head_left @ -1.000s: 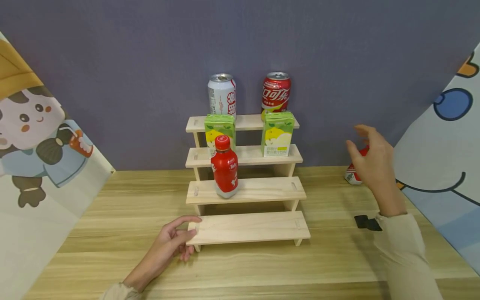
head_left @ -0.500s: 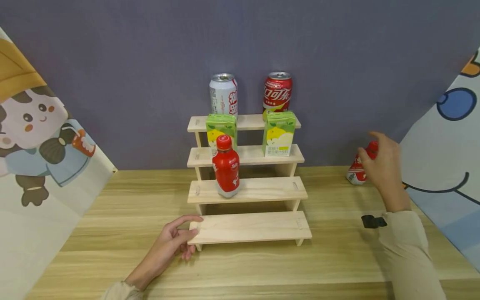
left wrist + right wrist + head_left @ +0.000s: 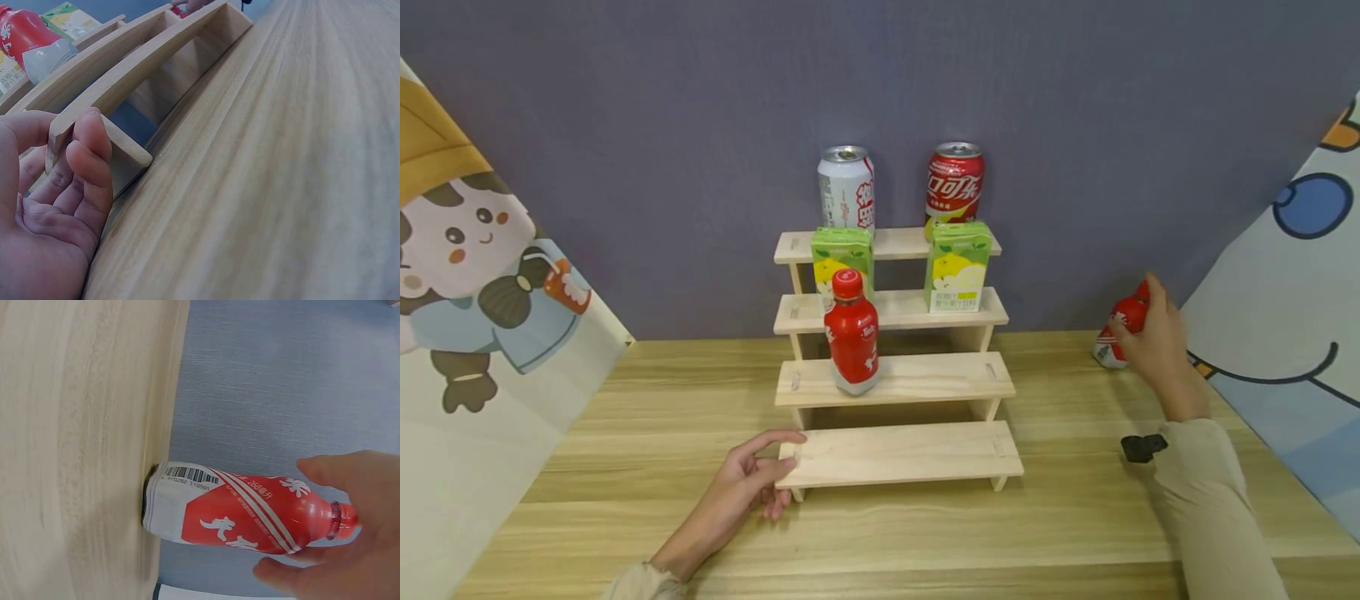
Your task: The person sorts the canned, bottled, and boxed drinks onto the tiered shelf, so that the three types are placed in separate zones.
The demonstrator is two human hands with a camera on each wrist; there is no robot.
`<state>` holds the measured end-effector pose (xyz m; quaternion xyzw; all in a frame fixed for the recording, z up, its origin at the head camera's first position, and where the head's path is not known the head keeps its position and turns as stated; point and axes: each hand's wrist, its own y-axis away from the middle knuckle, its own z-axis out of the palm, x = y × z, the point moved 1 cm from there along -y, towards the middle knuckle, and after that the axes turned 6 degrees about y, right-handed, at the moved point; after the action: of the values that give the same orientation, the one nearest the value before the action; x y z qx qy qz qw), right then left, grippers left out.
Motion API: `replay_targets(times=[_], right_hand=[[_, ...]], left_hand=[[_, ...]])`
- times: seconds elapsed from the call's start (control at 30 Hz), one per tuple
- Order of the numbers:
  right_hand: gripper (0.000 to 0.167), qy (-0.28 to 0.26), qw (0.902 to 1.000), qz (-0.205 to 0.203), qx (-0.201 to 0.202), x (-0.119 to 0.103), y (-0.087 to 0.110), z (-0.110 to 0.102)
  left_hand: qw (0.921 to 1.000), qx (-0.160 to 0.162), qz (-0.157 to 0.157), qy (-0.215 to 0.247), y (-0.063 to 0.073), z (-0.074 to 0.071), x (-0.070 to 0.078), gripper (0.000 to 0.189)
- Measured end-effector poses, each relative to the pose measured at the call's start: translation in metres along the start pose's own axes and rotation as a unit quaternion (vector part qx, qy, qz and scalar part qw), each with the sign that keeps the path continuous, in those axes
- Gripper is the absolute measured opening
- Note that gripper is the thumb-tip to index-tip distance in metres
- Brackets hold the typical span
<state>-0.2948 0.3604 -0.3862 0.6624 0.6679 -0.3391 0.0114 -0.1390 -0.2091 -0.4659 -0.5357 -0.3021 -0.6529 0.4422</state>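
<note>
My left hand (image 3: pixel 737 483) pinches the left end of the lowest step of a wooden tiered stand (image 3: pixel 898 454), thumb on top; the left wrist view shows fingers curled beneath the board. At the back right, a red-and-white drink bottle (image 3: pixel 244 512) stands upright on the table. Around its upper part is my right hand (image 3: pixel 1157 350), thumb on one side and fingers on the other. In the right wrist view a gap shows between the thumb tip and the bottle. A similar red bottle (image 3: pixel 853 346) stands on the stand's second step from the bottom.
Two green juice boxes, left (image 3: pixel 842 254) and right (image 3: pixel 958 267), stand on the third step. A white can (image 3: pixel 847 187) and a red cola can (image 3: pixel 953 187) are on top. A grey wall (image 3: pixel 700 167) rises behind; cartoon panels flank the table (image 3: pixel 625 433).
My right hand has first drawn right, then moved in around the red bottle at the back right. The left hand keeps its hold on the stand.
</note>
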Motion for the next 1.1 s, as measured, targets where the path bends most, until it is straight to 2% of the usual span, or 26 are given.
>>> replay_targets(times=[0.13,0.27,0.6,0.83,1.1], right_hand=[[0.088,-0.014,0.9998,0.012,0.003,0.0031,0.0004,0.0048],[0.085,-0.019,0.9993,0.022,0.024,0.0040,0.0019,0.0068],[0.084,-0.030,0.9973,0.024,0.062,0.0038,0.0033,0.0094],[0.083,-0.035,0.9966,0.032,0.067,0.0031,0.0034,0.0105],[0.084,-0.046,0.9962,0.048,0.056,0.0010,0.0039,0.0090]], left_hand=[[1.0000,0.001,-0.003,0.000,-0.0003,-0.0001,0.0001,0.040],[1.0000,0.001,-0.002,0.000,-0.0008,0.0004,0.0001,0.040],[0.9999,-0.007,0.008,0.002,-0.0006,0.0006,0.0005,0.039],[1.0000,-0.002,0.001,-0.004,-0.0002,0.0004,0.0012,0.040],[1.0000,-0.001,0.002,-0.004,-0.0002,-0.0002,0.0014,0.039]])
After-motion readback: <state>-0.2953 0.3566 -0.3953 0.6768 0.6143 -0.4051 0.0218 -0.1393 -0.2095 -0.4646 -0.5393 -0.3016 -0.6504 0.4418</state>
